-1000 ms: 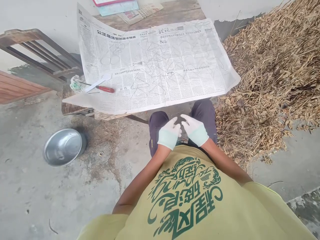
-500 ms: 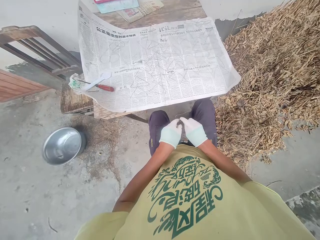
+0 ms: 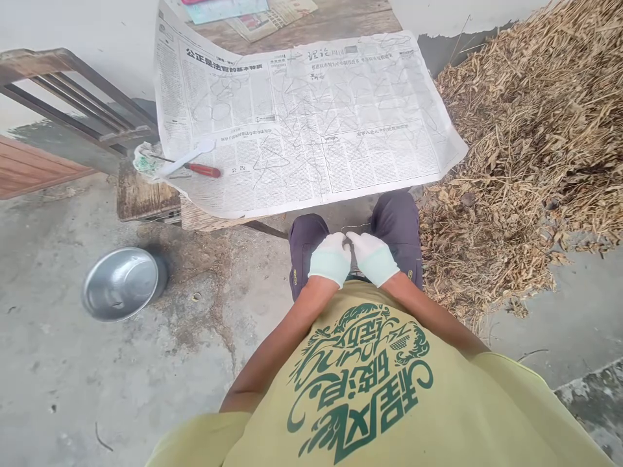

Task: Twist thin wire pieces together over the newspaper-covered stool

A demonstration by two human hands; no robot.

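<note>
White gloves with pale green cuffs cover both hands, which meet above the lap, just off the near edge of a spread newspaper [image 3: 233,198]. From the fingertips a thin wire [image 3: 355,226] arcs toward that same edge, over the gap between the knees. The left hand [image 3: 331,250] has its fingers drawn in and pinched at the wire's end. The right hand [image 3: 372,251] is curled too, its fingertips just beside or against the left's; whether it also grips the wire, I cannot tell.

On the newspaper lie many bent wire shapes [image 3: 272,162], some roughly triangular, scattered over the print. At the newspaper's left corner a red-handled screwdriver [image 3: 204,170] crosses a white plastic utensil [image 3: 192,155], with a crumpled white-and-green wrapper [image 3: 145,161] beside them. Bare boards of a wooden table [image 3: 345,23] show beyond the newspaper's far edge. Left of the newspaper stands a wooden chair [image 3: 73,61]; nearer, on the concrete, sits a metal basin [image 3: 121,285]. Dry stalks [image 3: 516,162] are heaped to the newspaper's right.
</note>
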